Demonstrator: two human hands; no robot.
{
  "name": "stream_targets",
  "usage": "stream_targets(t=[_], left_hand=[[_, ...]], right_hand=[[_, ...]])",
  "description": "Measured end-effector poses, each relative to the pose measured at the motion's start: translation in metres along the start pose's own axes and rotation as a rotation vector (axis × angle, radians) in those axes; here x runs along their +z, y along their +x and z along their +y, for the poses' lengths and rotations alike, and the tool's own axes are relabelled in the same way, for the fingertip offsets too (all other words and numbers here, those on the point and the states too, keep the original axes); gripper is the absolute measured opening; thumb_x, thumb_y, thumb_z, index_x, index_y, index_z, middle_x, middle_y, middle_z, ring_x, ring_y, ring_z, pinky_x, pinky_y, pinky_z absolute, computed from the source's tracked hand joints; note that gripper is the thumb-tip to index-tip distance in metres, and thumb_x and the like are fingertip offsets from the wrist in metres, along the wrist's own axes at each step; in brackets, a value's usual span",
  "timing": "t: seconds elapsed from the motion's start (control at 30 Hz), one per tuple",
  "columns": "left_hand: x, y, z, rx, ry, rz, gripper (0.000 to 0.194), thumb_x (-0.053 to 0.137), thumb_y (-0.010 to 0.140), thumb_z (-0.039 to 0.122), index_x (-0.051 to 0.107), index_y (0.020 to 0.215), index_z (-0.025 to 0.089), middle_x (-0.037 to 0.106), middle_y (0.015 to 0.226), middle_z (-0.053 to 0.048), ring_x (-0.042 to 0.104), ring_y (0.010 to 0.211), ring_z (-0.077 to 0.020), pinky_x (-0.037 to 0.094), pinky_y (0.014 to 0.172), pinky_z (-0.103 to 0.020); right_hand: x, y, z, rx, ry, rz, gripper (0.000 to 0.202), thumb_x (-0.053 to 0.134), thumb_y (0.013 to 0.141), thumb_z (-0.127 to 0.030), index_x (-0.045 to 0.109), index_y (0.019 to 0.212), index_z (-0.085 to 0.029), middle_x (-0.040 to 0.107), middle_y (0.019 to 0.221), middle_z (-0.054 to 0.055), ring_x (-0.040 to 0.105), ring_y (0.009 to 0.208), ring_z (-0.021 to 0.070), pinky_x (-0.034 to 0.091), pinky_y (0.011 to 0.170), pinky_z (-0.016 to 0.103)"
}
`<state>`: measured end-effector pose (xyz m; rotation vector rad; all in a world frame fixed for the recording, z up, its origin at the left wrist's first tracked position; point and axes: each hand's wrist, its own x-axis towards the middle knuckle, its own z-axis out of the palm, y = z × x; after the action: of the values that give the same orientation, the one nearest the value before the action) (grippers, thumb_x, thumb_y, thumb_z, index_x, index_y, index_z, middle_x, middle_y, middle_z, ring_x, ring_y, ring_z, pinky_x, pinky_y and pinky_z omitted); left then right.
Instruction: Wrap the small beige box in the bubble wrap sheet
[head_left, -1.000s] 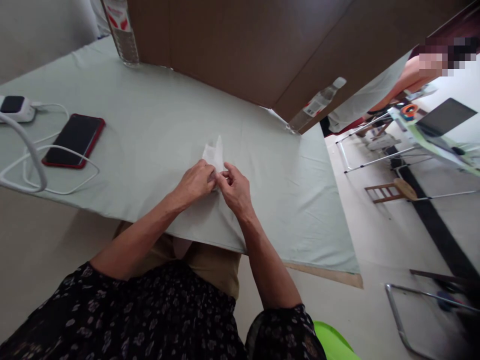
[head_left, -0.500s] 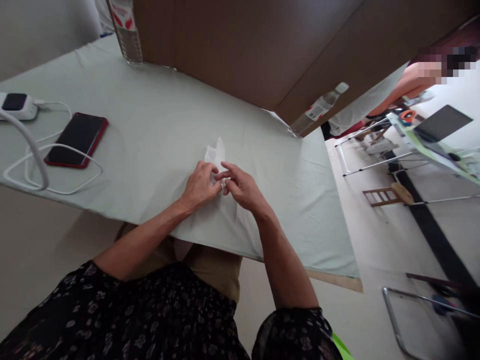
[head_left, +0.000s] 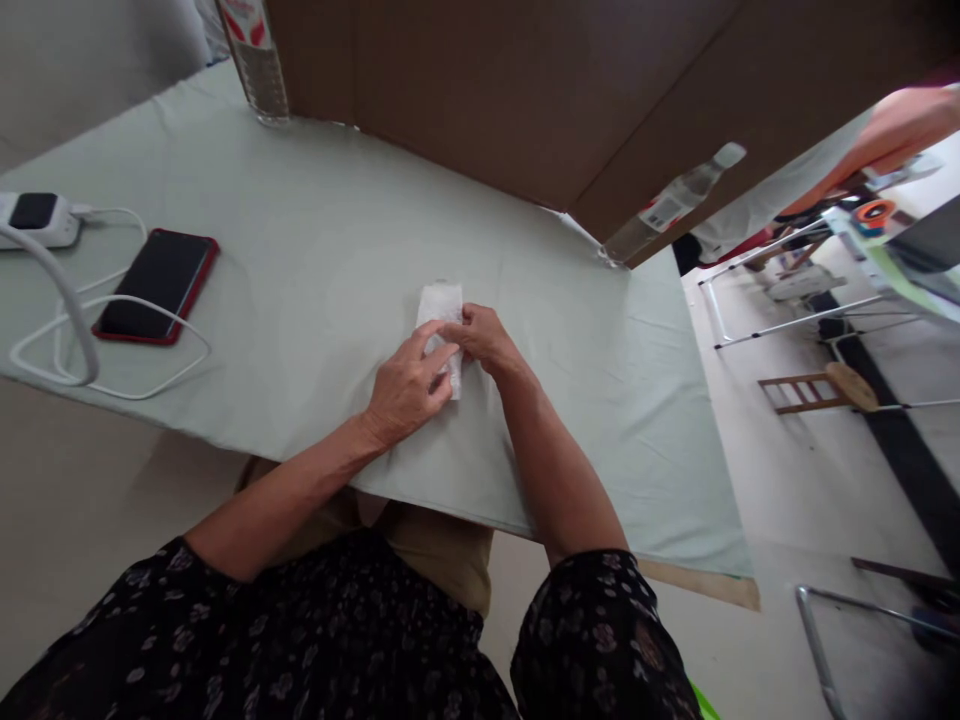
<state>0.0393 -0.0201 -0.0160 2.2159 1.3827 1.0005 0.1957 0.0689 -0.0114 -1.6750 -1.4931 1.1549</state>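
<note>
A white, thin, tissue-like piece (head_left: 442, 299) lies on the pale green cloth of the table in front of me, in a narrow upright strip. My left hand (head_left: 409, 388) rests over its left side and lower part, with the fingers apart and their tips on the strip. From the right, my right hand (head_left: 486, 338) has its fingers closed at the strip's right edge, pinching it. The fingertips of both hands meet near the middle of the strip and hide part of it.
A tall brown board (head_left: 465, 90) stands at the table's far side, with a plastic bottle (head_left: 262, 75) at its left and another bottle (head_left: 671, 205) at its right. A red-edged phone (head_left: 159, 285) and white cable (head_left: 52, 262) lie left. A wooden stool (head_left: 817, 388) is on the right.
The white piece, earlier spread with pointed ends, is now a neat narrow strip. My right hand has moved up to its right edge, and my left hand's fingers have spread over it.
</note>
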Motion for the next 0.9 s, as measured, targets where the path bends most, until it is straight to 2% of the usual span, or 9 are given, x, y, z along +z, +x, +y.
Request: stream_targets(t=[0.13, 0.23, 0.33, 0.4, 0.47, 0.53, 0.63, 0.77, 0.9], left_hand=[[0.0, 0.001, -0.003, 0.022, 0.005, -0.039, 0.024, 0.058, 0.09, 0.016, 0.07, 0.111, 0.022, 0.071, 0.117, -0.009, 0.066, 0.112, -0.0255, 0.053, 0.103, -0.039], [0.002, 0.0, -0.008, -0.057, -0.046, 0.002, 0.024, 0.063, 0.088, 0.018, 0.066, 0.111, 0.022, 0.067, 0.118, -0.009, 0.066, 0.112, -0.0242, 0.054, 0.103, -0.038], [0.005, -0.001, -0.016, -0.165, -0.075, 0.124, 0.043, 0.074, 0.081, 0.026, 0.059, 0.12, 0.022, 0.06, 0.127, -0.012, 0.061, 0.12, -0.0268, 0.055, 0.1, -0.04], [0.006, -0.001, -0.024, -0.159, -0.104, 0.18, 0.062, 0.081, 0.075, 0.033, 0.053, 0.128, 0.021, 0.057, 0.132, -0.014, 0.054, 0.128, -0.0307, 0.054, 0.103, -0.045], [0.006, 0.0, -0.031, -0.09, -0.15, 0.135, 0.072, 0.084, 0.072, 0.036, 0.051, 0.134, 0.02, 0.053, 0.141, -0.017, 0.049, 0.136, -0.0335, 0.049, 0.11, -0.05], [0.004, 0.001, -0.036, -0.046, -0.192, 0.036, 0.057, 0.079, 0.075, 0.03, 0.057, 0.127, 0.02, 0.049, 0.149, -0.018, 0.048, 0.138, -0.0338, 0.045, 0.115, -0.051], [0.002, 0.001, -0.038, -0.032, -0.24, -0.051, 0.032, 0.069, 0.075, 0.02, 0.064, 0.107, 0.019, 0.05, 0.149, -0.017, 0.053, 0.137, -0.0326, 0.046, 0.115, -0.048], [-0.001, 0.003, -0.036, -0.045, -0.254, -0.031, 0.021, 0.063, 0.073, 0.019, 0.063, 0.095, 0.019, 0.062, 0.135, -0.016, 0.059, 0.132, -0.0313, 0.049, 0.111, -0.047], [-0.013, 0.007, -0.03, -0.082, -0.348, -0.064, 0.038, 0.064, 0.076, 0.031, 0.067, 0.111, 0.018, 0.064, 0.138, -0.016, 0.058, 0.134, -0.0328, 0.045, 0.116, -0.05]], right_hand=[[-0.002, -0.003, 0.002, -0.11, 0.125, -0.058, 0.016, 0.071, 0.074, -0.028, 0.059, 0.068, -0.02, 0.051, 0.063, -0.005, 0.045, 0.06, 0.0099, 0.037, 0.055, 0.024], [-0.004, -0.015, 0.001, -0.226, 0.251, -0.057, 0.014, 0.073, 0.074, -0.032, 0.067, 0.077, -0.02, 0.063, 0.073, -0.003, 0.055, 0.071, 0.0125, 0.047, 0.069, 0.026], [-0.007, -0.034, 0.003, -0.348, 0.257, -0.073, 0.021, 0.074, 0.08, -0.041, 0.071, 0.082, -0.021, 0.07, 0.083, -0.001, 0.063, 0.079, 0.0157, 0.053, 0.08, 0.032], [-0.009, -0.051, 0.008, -0.46, 0.158, -0.084, 0.023, 0.073, 0.084, -0.045, 0.074, 0.083, -0.022, 0.074, 0.09, 0.002, 0.068, 0.087, 0.0184, 0.055, 0.088, 0.035], [-0.012, -0.068, 0.016, -0.584, 0.024, -0.079, 0.021, 0.069, 0.09, -0.044, 0.076, 0.09, -0.025, 0.078, 0.103, 0.005, 0.071, 0.102, 0.0213, 0.054, 0.099, 0.04], [-0.013, -0.085, 0.026, -0.686, -0.115, -0.067, 0.022, 0.064, 0.094, -0.04, 0.077, 0.107, -0.028, 0.077, 0.122, 0.006, 0.068, 0.121, 0.0238, 0.049, 0.112, 0.045], [-0.011, -0.101, 0.039, -0.755, -0.351, -0.035, 0.043, 0.068, 0.092, -0.038, 0.067, 0.134, -0.029, 0.068, 0.143, 0.008, 0.057, 0.141, 0.0286, 0.042, 0.119, 0.052], [-0.002, -0.098, 0.044, -0.737, -0.492, 0.046, 0.042, 0.064, 0.091, -0.027, 0.067, 0.133, -0.025, 0.068, 0.143, 0.011, 0.059, 0.137, 0.0293, 0.045, 0.115, 0.051], [0.004, -0.08, 0.039, -0.605, -0.219, 0.109, 0.031, 0.066, 0.091, -0.042, 0.071, 0.114, -0.022, 0.075, 0.119, 0.011, 0.068, 0.111, 0.0267, 0.053, 0.099, 0.043]])
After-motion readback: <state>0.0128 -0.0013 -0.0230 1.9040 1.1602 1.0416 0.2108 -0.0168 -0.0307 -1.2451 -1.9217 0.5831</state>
